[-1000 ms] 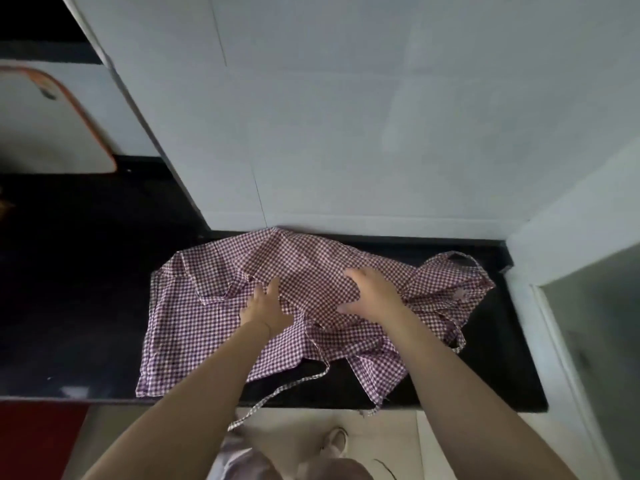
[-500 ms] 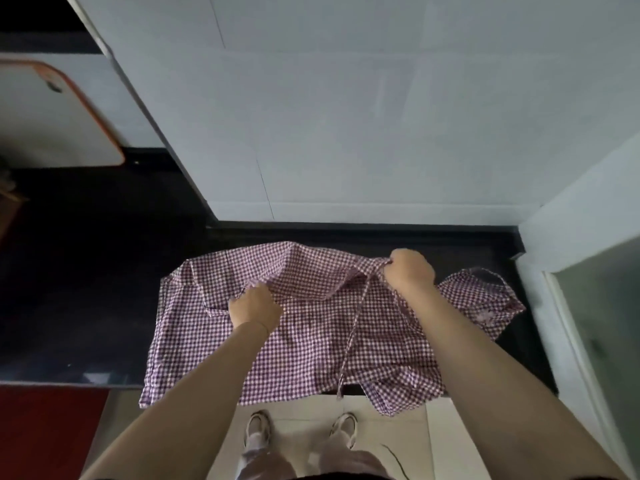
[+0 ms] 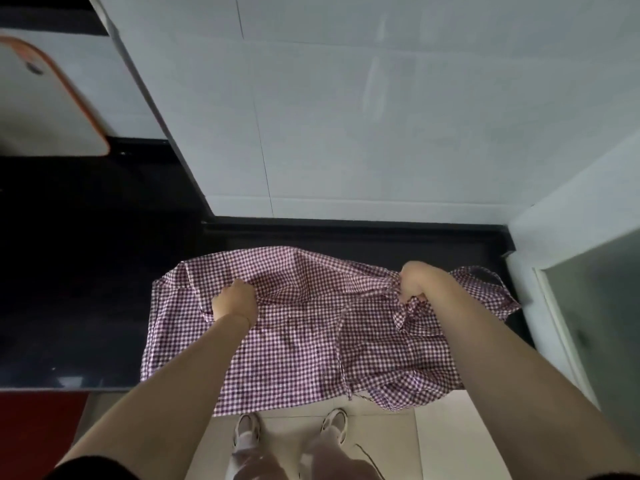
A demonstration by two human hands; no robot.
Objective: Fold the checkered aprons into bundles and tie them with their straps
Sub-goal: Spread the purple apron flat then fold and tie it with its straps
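A purple-and-white checkered apron lies spread over the black countertop, its near edge hanging over the front. My left hand grips a fold of the cloth at the left middle. My right hand grips a bunched part of the apron at the right and holds it stretched away from the left hand. A thin strap hangs down the cloth toward the floor. A loop strap lies at the far right behind my right arm.
A white tiled wall rises right behind the counter. A white cutting board with an orange rim leans at the far left. A grey panel bounds the right side. My shoes stand on the pale floor tiles below.
Both hands went from flat on the cloth to gripping it. My right hand moved right, pulling the apron taut and wider; the near edge now drapes lower over the counter front.
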